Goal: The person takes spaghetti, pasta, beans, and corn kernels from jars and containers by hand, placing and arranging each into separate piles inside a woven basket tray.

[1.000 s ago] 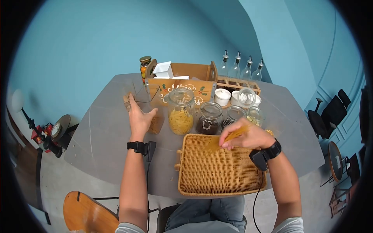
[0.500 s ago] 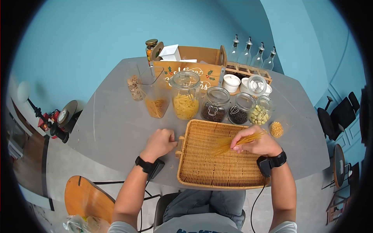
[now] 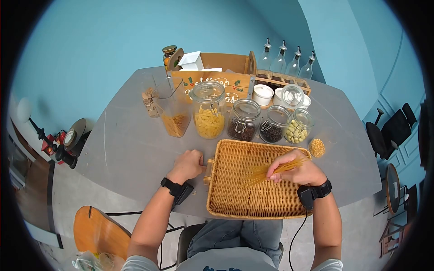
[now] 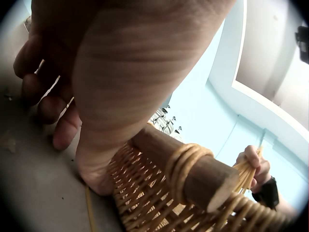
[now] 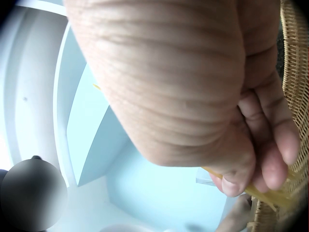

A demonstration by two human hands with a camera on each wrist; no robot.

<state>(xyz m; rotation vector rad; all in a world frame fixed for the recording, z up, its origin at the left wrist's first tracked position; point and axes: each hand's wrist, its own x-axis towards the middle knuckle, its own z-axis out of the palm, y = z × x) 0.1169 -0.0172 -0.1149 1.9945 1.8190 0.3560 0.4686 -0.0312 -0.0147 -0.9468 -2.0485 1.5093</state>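
A wicker basket (image 3: 253, 213) lies on the grey table (image 3: 131, 149) in front of me. My right hand (image 3: 296, 171) hovers over its right half and pinches a bundle of dry spaghetti (image 3: 266, 170), whose strands fan out to the left above the weave. In the right wrist view the fingers (image 5: 263, 145) curl round the yellow strands (image 5: 270, 195) beside the basket's rim (image 5: 294, 72). My left hand (image 3: 187, 165) rests on the table as a loose fist, just left of the basket's wooden handle (image 4: 193, 171). Its curled fingers (image 4: 53, 96) hold nothing.
Behind the basket stands a row: a clear container of pasta (image 3: 174, 113), a jar of penne (image 3: 209, 115), two jars of dark contents (image 3: 243, 121), and a jar of pale pieces (image 3: 298, 127). Corn kernels (image 3: 317, 147) lie to the right. A wooden crate (image 3: 212, 81) and glass bottles (image 3: 285, 61) stand further back.
My left hand came back from the clear pasta container to the table beside the basket handle and curled into a fist. The right hand keeps the spaghetti, a little lower over the basket.
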